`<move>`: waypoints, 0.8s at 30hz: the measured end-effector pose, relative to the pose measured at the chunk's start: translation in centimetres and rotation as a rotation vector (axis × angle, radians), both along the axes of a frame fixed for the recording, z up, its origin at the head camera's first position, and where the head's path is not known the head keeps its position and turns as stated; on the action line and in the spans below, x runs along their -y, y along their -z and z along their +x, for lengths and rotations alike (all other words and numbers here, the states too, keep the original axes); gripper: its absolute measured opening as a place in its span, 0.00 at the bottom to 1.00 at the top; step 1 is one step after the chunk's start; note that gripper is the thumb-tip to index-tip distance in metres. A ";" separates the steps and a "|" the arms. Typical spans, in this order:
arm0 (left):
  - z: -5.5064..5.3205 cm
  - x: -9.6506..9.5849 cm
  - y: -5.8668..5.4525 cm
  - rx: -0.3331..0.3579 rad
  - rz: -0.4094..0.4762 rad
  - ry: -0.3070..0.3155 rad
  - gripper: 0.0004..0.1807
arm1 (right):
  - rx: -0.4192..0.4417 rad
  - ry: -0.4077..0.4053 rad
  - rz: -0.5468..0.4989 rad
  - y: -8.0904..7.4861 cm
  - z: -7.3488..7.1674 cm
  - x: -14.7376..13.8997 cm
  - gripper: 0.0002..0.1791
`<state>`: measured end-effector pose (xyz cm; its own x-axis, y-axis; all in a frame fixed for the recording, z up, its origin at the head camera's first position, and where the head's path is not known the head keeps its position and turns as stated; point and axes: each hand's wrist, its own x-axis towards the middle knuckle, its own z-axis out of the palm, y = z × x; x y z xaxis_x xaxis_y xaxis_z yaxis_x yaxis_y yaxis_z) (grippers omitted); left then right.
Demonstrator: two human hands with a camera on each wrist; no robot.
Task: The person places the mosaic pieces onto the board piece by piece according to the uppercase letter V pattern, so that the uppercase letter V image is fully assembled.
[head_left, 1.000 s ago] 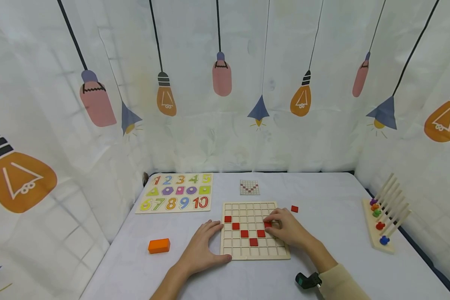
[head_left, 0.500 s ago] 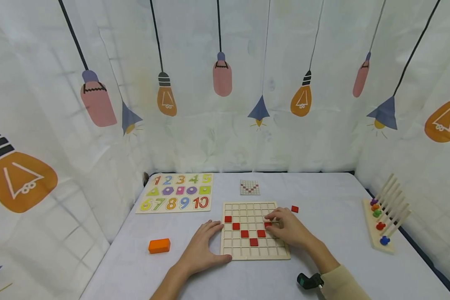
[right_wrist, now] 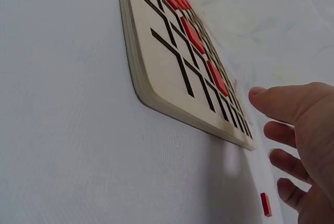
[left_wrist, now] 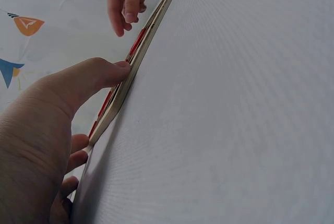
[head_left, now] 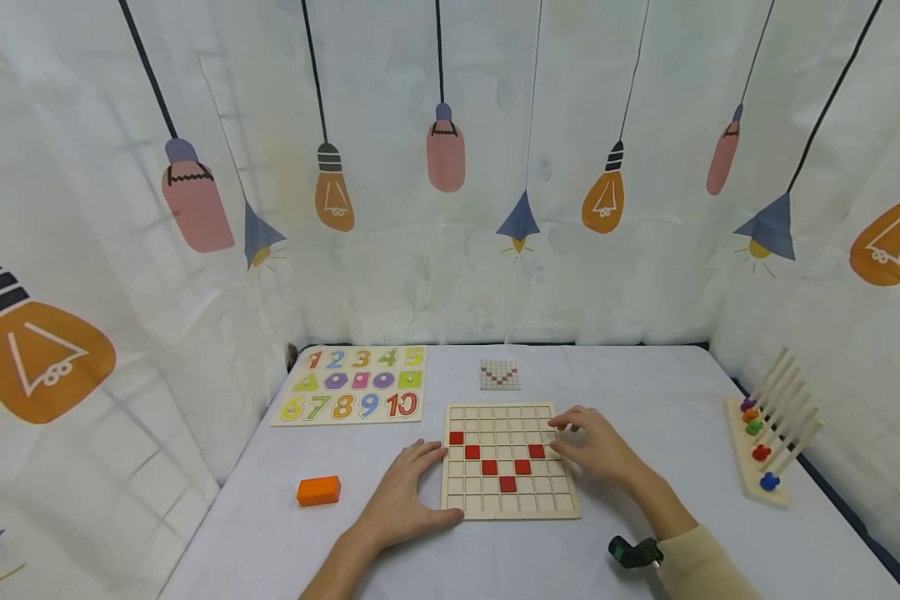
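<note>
A wooden grid board [head_left: 487,505] lies flat, with several red square tiles set in its cells in a V shape. My left hand [head_left: 408,492] rests at the board's left side, thumb [left_wrist: 107,72] on the near edge and fingertips farther up the side. Over the board's right edge, my right hand [head_left: 596,446] holds nothing; its thumb and fingers are apart. Just left of it sits a red tile [head_left: 536,451] in its cell. One loose red tile [right_wrist: 266,204] lies on the cloth near my right fingers, hidden behind that hand in the head view.
A small pattern card [head_left: 499,375] lies beyond the board. At the back left is a number and shape board [head_left: 356,387], with an orange block [head_left: 318,491] nearer. A peg stand [head_left: 757,479] with coloured pieces stands on the right. Printed curtains surround the white table.
My right hand has let go of the red tile on the board's right side and drawn off to the right, now covering the loose tile. The left hand has stayed put.
</note>
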<state>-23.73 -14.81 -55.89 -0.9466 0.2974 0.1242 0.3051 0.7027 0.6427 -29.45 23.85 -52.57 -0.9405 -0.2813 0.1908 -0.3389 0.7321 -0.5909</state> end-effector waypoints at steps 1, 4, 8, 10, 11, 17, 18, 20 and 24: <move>0.0 0.0 0.0 0.000 -0.001 0.000 0.57 | -0.001 0.004 0.000 0.0 0.0 -0.2 0.19; 0.0 0.0 0.0 -0.003 -0.002 -0.001 0.57 | -0.006 0.013 -0.004 0.1 -0.1 -0.6 0.19; 0.0 0.0 0.1 -0.002 -0.003 -0.002 0.57 | 0.008 0.044 -0.005 0.4 -0.3 -1.2 0.19; 0.0 -0.1 0.1 0.001 -0.003 -0.004 0.57 | 0.006 0.056 0.000 0.6 -0.5 -1.5 0.19; 0.0 -0.1 0.0 0.003 -0.003 -0.004 0.57 | 0.004 0.062 0.000 0.7 -0.5 -1.7 0.19; -0.1 -0.1 0.0 0.013 -0.011 -0.009 0.58 | -0.024 0.097 0.003 1.2 -1.1 -2.6 0.20; -0.1 -0.1 0.0 0.014 -0.012 -0.009 0.58 | -0.027 0.102 0.004 1.3 -1.2 -2.8 0.20; -0.1 -0.1 0.0 0.014 -0.013 -0.009 0.58 | -0.030 0.111 -0.002 1.4 -1.3 -3.2 0.21; -0.1 -0.1 0.1 0.009 -0.016 -0.007 0.58 | -0.040 0.127 -0.013 1.6 -1.7 -3.9 0.21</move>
<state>-23.84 -14.71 -55.98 -0.9498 0.2923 0.1112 0.2943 0.7150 0.6342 -31.15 27.79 -54.20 -0.9600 -0.1575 0.2313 -0.2670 0.7629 -0.5888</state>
